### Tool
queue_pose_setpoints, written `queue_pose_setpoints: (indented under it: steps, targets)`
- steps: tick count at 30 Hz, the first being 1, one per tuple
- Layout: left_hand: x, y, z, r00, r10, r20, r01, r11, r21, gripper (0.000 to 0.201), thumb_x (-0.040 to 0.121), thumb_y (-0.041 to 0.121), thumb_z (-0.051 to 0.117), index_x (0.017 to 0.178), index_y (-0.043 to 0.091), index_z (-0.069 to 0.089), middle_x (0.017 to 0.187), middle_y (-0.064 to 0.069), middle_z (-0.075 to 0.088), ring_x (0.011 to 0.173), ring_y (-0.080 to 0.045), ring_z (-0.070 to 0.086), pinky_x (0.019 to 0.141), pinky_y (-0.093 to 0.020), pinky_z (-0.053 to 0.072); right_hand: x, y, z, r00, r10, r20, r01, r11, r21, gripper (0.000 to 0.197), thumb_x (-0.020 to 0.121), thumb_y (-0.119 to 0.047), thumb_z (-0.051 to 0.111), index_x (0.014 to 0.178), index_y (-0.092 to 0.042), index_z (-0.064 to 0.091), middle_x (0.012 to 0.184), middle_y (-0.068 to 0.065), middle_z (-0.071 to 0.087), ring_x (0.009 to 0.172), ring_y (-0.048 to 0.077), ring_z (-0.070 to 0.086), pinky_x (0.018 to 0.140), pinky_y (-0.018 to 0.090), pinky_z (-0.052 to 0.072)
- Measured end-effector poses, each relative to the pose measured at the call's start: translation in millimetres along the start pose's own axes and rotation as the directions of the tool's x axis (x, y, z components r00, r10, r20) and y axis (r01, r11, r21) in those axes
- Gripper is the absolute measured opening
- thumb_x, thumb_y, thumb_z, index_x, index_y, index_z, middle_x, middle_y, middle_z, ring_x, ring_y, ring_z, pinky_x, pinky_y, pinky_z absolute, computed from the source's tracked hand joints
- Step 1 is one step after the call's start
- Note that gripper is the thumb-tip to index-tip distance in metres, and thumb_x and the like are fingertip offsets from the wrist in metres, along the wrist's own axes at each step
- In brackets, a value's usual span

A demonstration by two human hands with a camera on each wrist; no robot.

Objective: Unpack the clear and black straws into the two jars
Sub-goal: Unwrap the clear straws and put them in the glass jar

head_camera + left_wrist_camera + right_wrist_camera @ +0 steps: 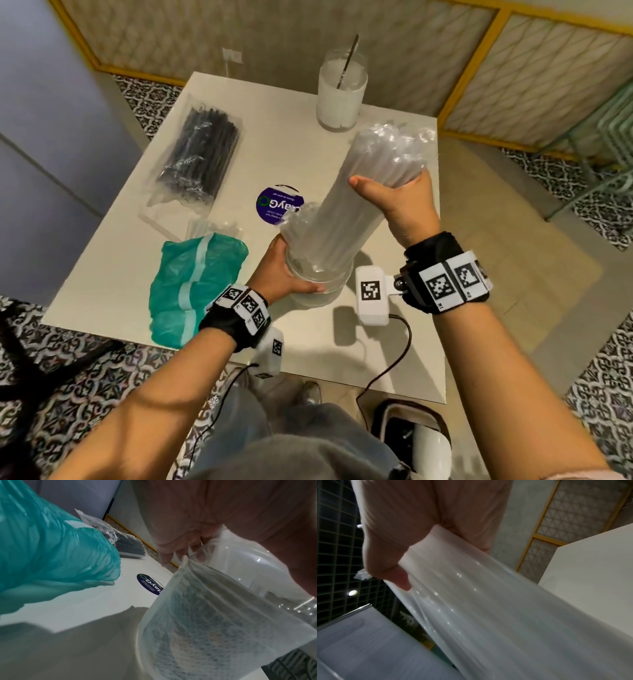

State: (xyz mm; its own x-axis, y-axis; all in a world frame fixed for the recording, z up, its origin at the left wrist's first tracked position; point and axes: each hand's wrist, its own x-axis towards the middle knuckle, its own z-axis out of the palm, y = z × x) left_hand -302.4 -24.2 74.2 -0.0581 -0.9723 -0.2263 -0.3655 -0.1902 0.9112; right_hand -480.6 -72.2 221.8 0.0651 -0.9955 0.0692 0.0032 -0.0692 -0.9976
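A square white table (274,144) fills the middle of the head view, standing on patterned floor tiles, with a wall of yellow-framed panels (308,37) just past its far edge and a person standing at its near edge. The bare tabletop lies mostly across the centre and along the near right side. On the left half, a flat clear packet of black straws (200,156) lies lengthwise, close to the left edge. Nearer the person, a crumpled teal plastic bag (190,284) reaches almost to the near edge. At the far edge stands a frosted jar (340,92), upright, with one dark straw (347,60) leaning out of it. A round purple sticker (274,209) lies flat near the table's centre. Over the near middle, a long bundle of clear straws (356,205), wrapped in clear plastic, slants up and to the right, its lower end inside a clear jar (318,277). The left hand (284,270) curls around the side of this jar, holding it tilted above the table, just right of the teal bag. The right hand (400,202) grasps the bundle near its upper end, thumb across the front, fingers hidden behind. Both wrists wear black bands with square printed markers, and a white camera block (371,296) hangs from the right wrist above the table's near side, its cable trailing off the near edge.
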Motion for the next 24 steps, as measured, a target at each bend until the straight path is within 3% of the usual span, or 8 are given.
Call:
queue_pose_setpoints:
  steps: [4, 7, 10, 12, 14, 18, 20, 24]
  targets:
    - [2, -4, 0, 1.000, -0.029, 0.012, 0.029, 1.000, 0.004, 0.114, 0.033, 0.044, 0.087, 0.132, 0.022, 0.035, 0.130, 0.004, 0.048, 0.121, -0.014, 0.048, 0.104, -0.033, 0.041, -16, 35, 25, 0.996, 0.088, 0.033, -0.082, 0.986, -0.145, 0.032, 0.073, -0.005, 0.076, 0.103, -0.001, 0.065, 0.099, 0.012, 0.072, 0.091, 0.021, 0.071, 0.085, 0.043, 0.058]
    - [4, -6, -1, 0.999, -0.040, 0.029, 0.039, 0.998, 0.043, 0.113, 0.038, 0.038, 0.091, 0.134, 0.022, 0.034, 0.131, 0.002, 0.047, 0.122, -0.014, 0.047, 0.106, -0.039, 0.042, -31, 81, 35, 0.989, 0.010, -0.145, -0.063, 0.930, -0.361, 0.047, 0.062, -0.029, 0.078, 0.104, -0.021, 0.059, 0.114, -0.003, 0.060, 0.110, 0.018, 0.059, 0.100, 0.046, 0.047]
    - [4, -6, -1, 0.999, -0.040, 0.030, 0.038, 0.998, 0.047, 0.114, 0.039, 0.039, 0.090, 0.135, 0.026, 0.032, 0.133, 0.002, 0.047, 0.124, -0.014, 0.047, 0.107, -0.039, 0.042, -41, 108, 41, 0.977, -0.060, -0.204, -0.062, 0.836, -0.545, 0.049, 0.057, -0.045, 0.072, 0.100, -0.028, 0.058, 0.130, -0.010, 0.041, 0.133, 0.014, 0.032, 0.120, 0.039, 0.008]
    - [4, -6, -2, 0.999, -0.025, 0.037, 0.023, 0.999, 0.031, 0.113, 0.040, 0.039, 0.088, 0.136, 0.027, 0.031, 0.134, 0.002, 0.048, 0.125, -0.014, 0.047, 0.107, -0.041, 0.041, -46, 113, 49, 0.985, -0.032, -0.171, -0.071, 0.823, -0.563, 0.057, 0.060, -0.043, 0.070, 0.112, -0.021, 0.060, 0.143, -0.002, 0.037, 0.142, 0.020, 0.021, 0.110, 0.020, -0.025]
    - [4, -2, -4, 0.999, -0.024, 0.048, 0.021, 0.998, 0.059, 0.109, 0.044, 0.034, 0.088, 0.137, 0.023, 0.030, 0.135, -0.001, 0.048, 0.126, -0.015, 0.045, 0.110, -0.040, 0.038, -47, 112, 54, 0.992, 0.003, -0.124, -0.080, 0.780, -0.621, 0.071, 0.063, -0.046, 0.065, 0.128, -0.019, 0.052, 0.150, 0.005, 0.029, 0.146, 0.025, 0.011, 0.099, 0.012, -0.035]
    - [4, -5, -15, 0.990, -0.016, 0.141, -0.021, 0.967, 0.255, 0.138, 0.033, 0.059, 0.086, 0.143, 0.027, 0.010, 0.149, -0.003, 0.035, 0.139, -0.022, 0.032, 0.116, -0.053, 0.022, -48, 107, 38, 1.000, 0.012, -0.010, -0.015, 0.620, -0.784, 0.095, 0.061, -0.062, 0.067, 0.141, -0.028, 0.027, 0.158, 0.007, 0.004, 0.147, 0.026, 0.002, 0.115, 0.055, -0.012]
    - [4, -16, -33, 0.990, -0.061, 0.127, 0.015, 0.942, 0.337, 0.149, 0.038, 0.059, 0.085, 0.147, 0.023, -0.011, 0.158, -0.008, 0.014, 0.146, -0.025, 0.014, 0.118, -0.055, 0.014, -51, 95, 31, 0.997, 0.049, 0.057, 0.014, 0.620, -0.784, 0.111, 0.058, -0.058, 0.077, 0.145, -0.036, 0.012, 0.159, 0.006, -0.007, 0.147, 0.023, 0.004, 0.117, 0.058, -0.002]
    - [-10, -50, -91, 0.931, -0.256, -0.261, 0.355, 0.807, 0.473, 0.137, 0.054, 0.061, 0.077, 0.147, 0.013, -0.010, 0.159, -0.012, -0.001, 0.147, -0.030, 0.002, 0.117, -0.057, 0.007, -58, 64, 31, 0.997, 0.075, 0.022, -0.029, 0.612, -0.790, 0.145, 0.045, -0.065, 0.080, 0.144, -0.033, -0.021, 0.158, 0.003, -0.019, 0.145, 0.009, -0.013, 0.116, 0.058, -0.007]
